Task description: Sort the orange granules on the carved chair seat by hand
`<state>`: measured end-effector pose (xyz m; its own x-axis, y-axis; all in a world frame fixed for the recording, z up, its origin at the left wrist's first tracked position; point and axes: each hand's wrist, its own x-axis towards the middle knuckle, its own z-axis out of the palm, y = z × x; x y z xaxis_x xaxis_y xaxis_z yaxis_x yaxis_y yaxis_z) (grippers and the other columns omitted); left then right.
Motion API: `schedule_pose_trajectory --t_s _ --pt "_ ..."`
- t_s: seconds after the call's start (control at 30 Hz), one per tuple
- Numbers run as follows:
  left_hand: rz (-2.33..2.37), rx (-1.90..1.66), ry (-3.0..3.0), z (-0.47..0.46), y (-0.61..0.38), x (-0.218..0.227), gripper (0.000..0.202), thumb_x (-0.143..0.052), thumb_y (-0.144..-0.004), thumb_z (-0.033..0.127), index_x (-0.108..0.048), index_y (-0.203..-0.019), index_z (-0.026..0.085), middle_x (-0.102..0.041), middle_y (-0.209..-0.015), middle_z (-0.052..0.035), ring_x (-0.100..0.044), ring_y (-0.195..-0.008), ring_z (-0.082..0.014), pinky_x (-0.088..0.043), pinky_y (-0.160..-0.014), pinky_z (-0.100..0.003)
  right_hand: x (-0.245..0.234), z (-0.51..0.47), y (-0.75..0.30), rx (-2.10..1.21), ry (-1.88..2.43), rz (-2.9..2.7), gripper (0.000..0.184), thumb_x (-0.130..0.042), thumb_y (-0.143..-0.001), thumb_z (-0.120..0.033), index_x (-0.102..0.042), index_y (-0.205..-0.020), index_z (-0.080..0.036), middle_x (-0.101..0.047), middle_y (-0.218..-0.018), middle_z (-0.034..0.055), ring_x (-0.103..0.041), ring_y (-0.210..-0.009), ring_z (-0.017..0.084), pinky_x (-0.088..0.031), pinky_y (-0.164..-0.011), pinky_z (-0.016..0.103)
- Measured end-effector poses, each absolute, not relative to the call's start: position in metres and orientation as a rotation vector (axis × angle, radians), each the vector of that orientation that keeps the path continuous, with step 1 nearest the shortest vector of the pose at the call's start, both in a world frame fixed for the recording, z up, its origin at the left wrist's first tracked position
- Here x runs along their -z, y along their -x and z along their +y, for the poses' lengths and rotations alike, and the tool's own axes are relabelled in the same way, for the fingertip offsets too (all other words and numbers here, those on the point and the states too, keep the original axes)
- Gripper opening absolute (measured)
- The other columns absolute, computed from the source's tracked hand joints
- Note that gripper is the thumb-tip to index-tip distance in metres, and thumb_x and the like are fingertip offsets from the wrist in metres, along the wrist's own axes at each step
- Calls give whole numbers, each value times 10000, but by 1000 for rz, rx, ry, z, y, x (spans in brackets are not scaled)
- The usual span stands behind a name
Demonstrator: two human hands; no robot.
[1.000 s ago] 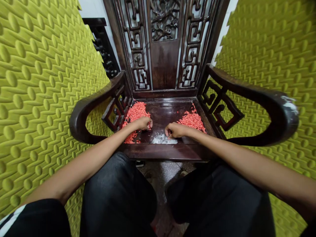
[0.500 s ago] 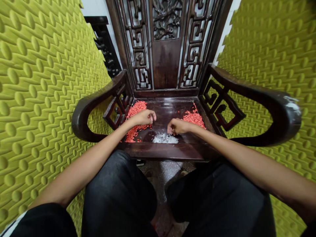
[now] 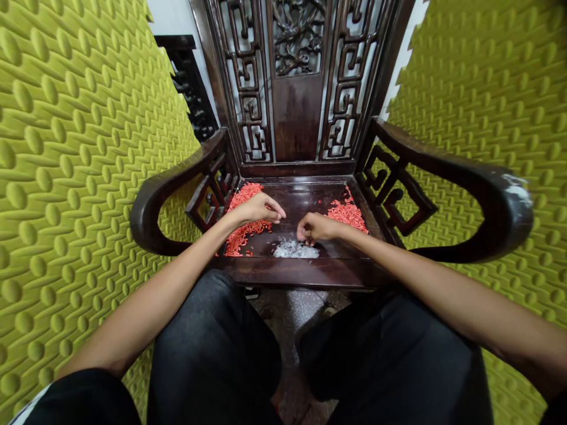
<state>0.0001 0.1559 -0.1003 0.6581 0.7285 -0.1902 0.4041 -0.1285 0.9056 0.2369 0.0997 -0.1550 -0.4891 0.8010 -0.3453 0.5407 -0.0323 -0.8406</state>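
Note:
My left hand (image 3: 266, 208) hovers over the dark wooden seat (image 3: 295, 198), at the inner edge of a heap of small red pieces (image 3: 239, 236). Its fingers are stretched out to the right, the thumb a little apart, and no object shows between them. Curled with fingertips pinched, my right hand (image 3: 313, 228) is just above the back of a pile of small clear-white pieces (image 3: 295, 249). Whatever its fingertips hold is too small or hidden. Behind that wrist lies a second heap of red pieces (image 3: 344, 213).
The seat belongs to a carved chair with a lattice backrest (image 3: 297, 118). Curved armrests stand at left (image 3: 146, 206) and right (image 3: 500, 206). Yellow-green textured foam panels (image 3: 88, 147) rise on both sides. My knees in dark trousers (image 3: 199, 336) are against the front.
My left hand has uncurled, its fingers now reaching further right. My right hand has shifted slightly left, still pinched by the clear-white pile. The camera view has tilted a little.

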Motion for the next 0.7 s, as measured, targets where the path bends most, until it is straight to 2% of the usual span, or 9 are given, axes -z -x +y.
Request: schedule_pose_trajectory --t_s 0.1,0.3,0.43,0.57,0.7 --pt "882 -421 -1611 150 -2 95 161 -792 -715 96 -802 -876 96 -784 -774 -86 -747 -732 -153 -599 -736 -273 148 100 -237 -1538 1381 -1955 116 -652 -751 -58 -704 -687 -140 -697 -581 0 -691 -555 144 -569 -584 232" --pt "852 -478 -1496 138 -4 80 191 -812 -734 111 -790 -922 93 -782 -831 -89 -761 -781 -158 -604 -793 -283 130 96 -237 -1608 1282 -1852 43 -691 -769 -101 -720 -790 -126 -745 -684 22 -740 -653 157 -626 -691 274" --pt "840 -487 -1504 137 -6 78 180 -798 -741 102 -783 -920 86 -775 -819 -85 -745 -767 -145 -603 -802 -291 135 94 -232 -1635 1299 -1842 77 -662 -782 -66 -692 -763 -134 -746 -668 27 -747 -645 170 -633 -665 283" --pt "886 -497 -1499 140 -7 82 158 -777 -736 77 -761 -892 89 -761 -806 -64 -738 -735 -138 -596 -773 -285 145 96 -227 -1626 1355 -1883 124 -635 -783 -25 -678 -758 -139 -761 -705 44 -735 -621 161 -590 -561 236" --pt "907 -512 -1481 139 -5 81 156 -786 -741 94 -742 -890 93 -757 -819 -61 -735 -729 -141 -590 -753 -285 147 96 -226 -1597 1372 -1927 158 -599 -779 -7 -667 -742 -144 -749 -702 32 -730 -621 157 -593 -579 245"
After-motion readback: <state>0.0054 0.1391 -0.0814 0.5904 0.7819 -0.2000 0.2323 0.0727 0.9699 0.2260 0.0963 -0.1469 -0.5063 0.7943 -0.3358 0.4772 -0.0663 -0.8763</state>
